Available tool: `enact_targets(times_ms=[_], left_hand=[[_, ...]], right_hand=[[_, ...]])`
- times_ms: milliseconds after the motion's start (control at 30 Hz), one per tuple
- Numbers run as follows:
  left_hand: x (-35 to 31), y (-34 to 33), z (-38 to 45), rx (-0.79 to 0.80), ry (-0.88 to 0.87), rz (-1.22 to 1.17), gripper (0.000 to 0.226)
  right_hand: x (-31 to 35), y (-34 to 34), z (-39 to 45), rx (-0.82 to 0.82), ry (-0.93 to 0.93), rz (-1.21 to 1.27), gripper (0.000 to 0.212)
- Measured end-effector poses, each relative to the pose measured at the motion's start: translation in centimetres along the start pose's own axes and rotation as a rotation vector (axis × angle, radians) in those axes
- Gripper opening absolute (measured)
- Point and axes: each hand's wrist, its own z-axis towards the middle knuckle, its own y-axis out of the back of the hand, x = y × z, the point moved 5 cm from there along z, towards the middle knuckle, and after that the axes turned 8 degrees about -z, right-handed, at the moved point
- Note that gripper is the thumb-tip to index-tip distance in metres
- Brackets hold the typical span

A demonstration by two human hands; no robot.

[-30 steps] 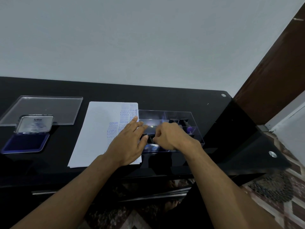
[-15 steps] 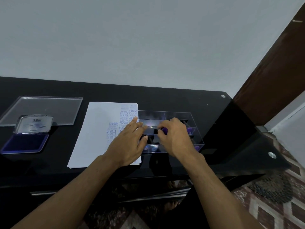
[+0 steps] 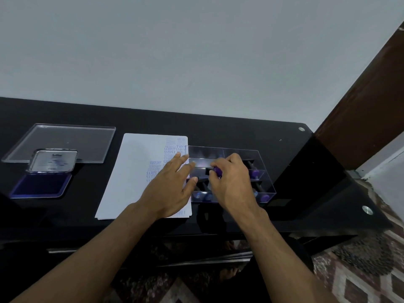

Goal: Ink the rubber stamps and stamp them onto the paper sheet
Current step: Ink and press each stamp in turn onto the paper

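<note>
A white paper sheet (image 3: pixel 135 171) with blue stamped words along its right side lies on the black table. My left hand (image 3: pixel 172 189) rests flat on the sheet's right edge, fingers straight, fingertips touching the clear stamp box (image 3: pixel 262 171). My right hand (image 3: pixel 231 182) reaches into that box and pinches a rubber stamp with a purple handle (image 3: pixel 217 171). More purple-handled stamps (image 3: pixel 254 172) lie in the box's compartments. An open ink pad (image 3: pixel 41 184) with blue ink sits at the far left.
The clear box lid (image 3: pixel 63 141) lies flat behind the ink pad's raised metal cover (image 3: pixel 54 160). The glass table (image 3: pixel 240 130) ends at the right near a brown door frame (image 3: pixel 367 106). A patterned rug (image 3: pixel 360 276) covers the floor below.
My right hand has shifted inside the box and lifted slightly, and a purple-handled stamp now shows between its fingers. My left hand has stayed on the paper.
</note>
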Motion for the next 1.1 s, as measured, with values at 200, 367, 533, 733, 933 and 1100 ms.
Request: enact_targets(times_ms=[200, 367, 533, 733, 933, 1100], left_hand=[[2.8, 4.1, -2.8, -0.078, 0.072, 0.101, 0.07], [7.2, 8.4, -6.8, -0.13, 0.165, 0.166, 0.068], [12.2, 12.3, -11.7, -0.171, 0.269, 0.222, 0.071], [17.6, 15.7, -16.8, -0.235, 0.412, 0.256, 0.074], [21.6, 17.2, -20.1, -0.284, 0.527, 0.222, 0.076], [23.6, 17.8, -20.9, -0.293, 0.568, 0.225, 0.076]], right_hand=[[5.0, -1.2, 0.8, 0.012, 0.071, 0.048, 0.02], [10.8, -3.6, 1.3, 0.071, 0.14, 0.098, 0.027], [16.9, -6.5, 1.4, 0.133, 0.222, 0.196, 0.024], [24.1, -9.3, 0.8, 0.222, 0.335, 0.285, 0.018], [29.4, -11.6, 0.3, 0.263, 0.451, 0.294, 0.035], [31.8, -13.4, 0.5, 0.273, 0.491, 0.253, 0.024]])
